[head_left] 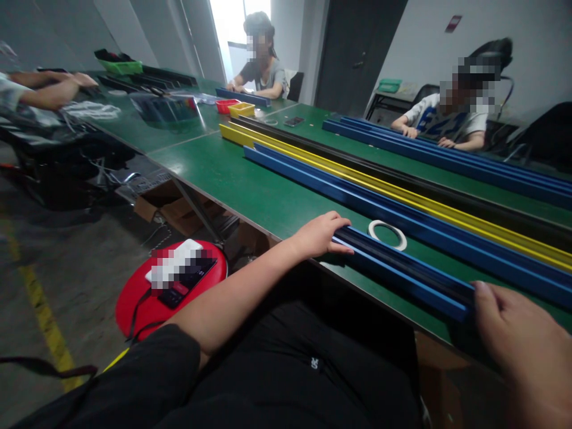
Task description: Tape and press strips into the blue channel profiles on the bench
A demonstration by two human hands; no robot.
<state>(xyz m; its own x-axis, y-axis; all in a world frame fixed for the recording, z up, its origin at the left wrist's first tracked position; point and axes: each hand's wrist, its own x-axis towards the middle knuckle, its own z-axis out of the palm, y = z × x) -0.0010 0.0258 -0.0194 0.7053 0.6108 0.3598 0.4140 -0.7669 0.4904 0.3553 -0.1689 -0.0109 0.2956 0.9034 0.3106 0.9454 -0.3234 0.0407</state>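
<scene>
A short blue channel piece (402,271) with a dark inner strip lies along the front edge of the green table. My left hand (319,235) grips its left end, thumb and fingers on either side. At its right end is my right hand (513,328), closed around the end, its lower fingers hidden. Just behind the piece lies a white tape ring (387,235). Farther back run a long blue channel (357,199), a yellow channel (379,187) and a black channel (313,146), side by side.
Across the table (179,158), two people handle blue channels (429,152); another person's hands show at far left. Red (227,106) and yellow trays (242,109) and a green basket (120,65) stand farther back. A red stool (129,298) holding phones is at my left.
</scene>
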